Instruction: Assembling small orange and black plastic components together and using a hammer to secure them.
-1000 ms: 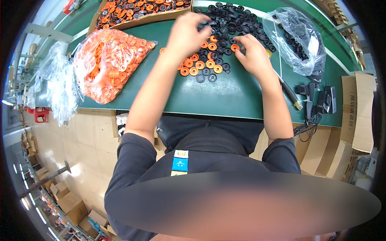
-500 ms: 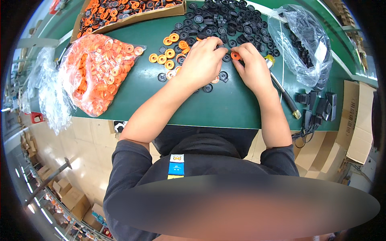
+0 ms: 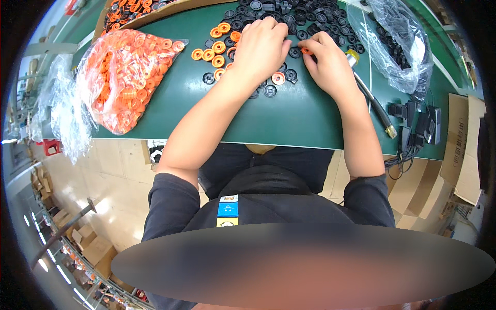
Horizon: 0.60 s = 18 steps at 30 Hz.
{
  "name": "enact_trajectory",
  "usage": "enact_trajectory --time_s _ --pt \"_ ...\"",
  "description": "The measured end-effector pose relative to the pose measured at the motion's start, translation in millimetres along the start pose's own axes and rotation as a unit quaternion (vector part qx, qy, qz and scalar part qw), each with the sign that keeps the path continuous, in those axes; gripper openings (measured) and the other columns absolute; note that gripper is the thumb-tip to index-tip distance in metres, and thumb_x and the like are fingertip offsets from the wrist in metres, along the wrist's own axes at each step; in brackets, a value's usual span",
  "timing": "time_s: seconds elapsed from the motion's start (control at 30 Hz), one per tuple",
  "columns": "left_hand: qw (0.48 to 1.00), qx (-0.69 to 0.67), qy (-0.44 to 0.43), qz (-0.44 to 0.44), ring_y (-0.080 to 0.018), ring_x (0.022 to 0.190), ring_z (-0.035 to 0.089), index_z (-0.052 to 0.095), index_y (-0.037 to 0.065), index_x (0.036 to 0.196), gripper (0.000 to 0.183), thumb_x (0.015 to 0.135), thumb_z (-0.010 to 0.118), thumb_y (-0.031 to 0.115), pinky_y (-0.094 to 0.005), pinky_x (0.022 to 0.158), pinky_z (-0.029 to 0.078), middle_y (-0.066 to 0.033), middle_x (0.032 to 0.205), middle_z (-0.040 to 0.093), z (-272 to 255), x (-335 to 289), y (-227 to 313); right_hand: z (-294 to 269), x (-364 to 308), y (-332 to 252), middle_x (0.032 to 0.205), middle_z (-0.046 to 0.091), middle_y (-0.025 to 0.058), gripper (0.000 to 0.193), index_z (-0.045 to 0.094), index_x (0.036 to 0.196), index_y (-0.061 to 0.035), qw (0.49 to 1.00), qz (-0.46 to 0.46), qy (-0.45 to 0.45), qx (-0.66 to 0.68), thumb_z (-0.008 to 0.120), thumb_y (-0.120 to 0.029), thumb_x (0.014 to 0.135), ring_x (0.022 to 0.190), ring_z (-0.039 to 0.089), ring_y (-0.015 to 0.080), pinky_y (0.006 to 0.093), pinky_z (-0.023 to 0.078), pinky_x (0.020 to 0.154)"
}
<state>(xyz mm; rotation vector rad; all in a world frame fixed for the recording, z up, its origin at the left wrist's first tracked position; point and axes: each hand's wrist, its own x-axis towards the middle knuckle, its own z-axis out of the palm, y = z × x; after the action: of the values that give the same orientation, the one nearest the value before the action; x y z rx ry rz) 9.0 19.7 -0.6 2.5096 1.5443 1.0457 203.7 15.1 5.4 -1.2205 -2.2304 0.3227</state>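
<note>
My right hand (image 3: 328, 61) pinches a small round orange plastic cap (image 3: 306, 51) between thumb and fingers; a black cap (image 3: 295, 52) lies just left of it. My left hand (image 3: 261, 46) reaches over the near edge of a heap of round black caps (image 3: 320, 18). Its fingers are bent, with the thumb apart from them, and nothing shows in its grip; what lies under the palm is hidden. Loose orange caps (image 3: 207, 55) lie to its left. Nearer me, a pale orange cap (image 3: 278, 78) and a black cap (image 3: 270, 91) rest on the green table (image 3: 294, 121).
A clear bag of orange caps (image 3: 129, 82) lies at left, before a cardboard box (image 3: 170, 9) of mixed caps. At right are a clear bag with black caps (image 3: 395, 51), a black-handled tool (image 3: 380, 108) and black power adapters (image 3: 426, 124) with cables.
My left hand has moved away from my right hand, farther over the black heap. My right hand still holds the orange cap. The whole view has shifted slightly.
</note>
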Motion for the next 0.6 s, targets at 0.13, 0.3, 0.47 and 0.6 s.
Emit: enact_trajectory --time_s 0.13,0.3,0.47,0.6 --pt "1.0 0.026 0.006 -0.004 -0.0337 0.086 0.066 0.068 0.006 0.095 0.02 0.081 0.076 0.017 -0.045 0.078 0.054 -0.0123 0.089 0.066 9 2 -9 3 2 6 0.097 0.062 0.0159 0.024 0.069 0.11 -0.0044 0.999 0.034 0.01 0.031 0.066 -0.005 0.086 0.089 0.065 0.037 0.044 0.054 0.081" --pt "0.993 -0.096 0.062 -0.038 -0.0301 0.086 0.07 0.067 0.005 0.106 0.026 0.083 0.077 0.015 -0.0385 0.077 0.057 -0.0121 0.093 0.067 -8 -2 1 -1 3 9 0.106 0.07 0.0127 0.028 0.066 0.118 -0.0031 0.985 0.087 0.018 0.145 0.066 0.002 0.09 0.091 0.072 0.0199 0.031 0.058 0.083" --pt "0.919 -0.366 0.038 -0.14 -0.0128 0.087 0.07 0.067 0.004 0.113 0.031 0.085 0.079 0.009 -0.0271 0.078 0.056 -0.006 0.099 0.07 -12 -9 2 -2 6 7 0.109 0.07 0.0094 0.029 0.063 0.122 0.0005 0.935 0.137 0.02 0.328 0.064 0.004 0.093 0.096 0.07 0.0158 0.0286 0.058 0.084" --pt "0.826 -0.519 -0.03 -0.217 -0.0098 0.094 0.068 0.067 -0.002 0.115 0.029 0.087 0.076 0.003 -0.0238 0.085 0.055 -0.0069 0.111 0.071 -11 -8 1 3 5 9 0.111 0.069 0.0102 0.031 0.06 0.124 0.0028 0.89 0.118 0.013 0.44 0.065 0.005 0.094 0.099 0.07 0.0174 0.0294 0.058 0.089"
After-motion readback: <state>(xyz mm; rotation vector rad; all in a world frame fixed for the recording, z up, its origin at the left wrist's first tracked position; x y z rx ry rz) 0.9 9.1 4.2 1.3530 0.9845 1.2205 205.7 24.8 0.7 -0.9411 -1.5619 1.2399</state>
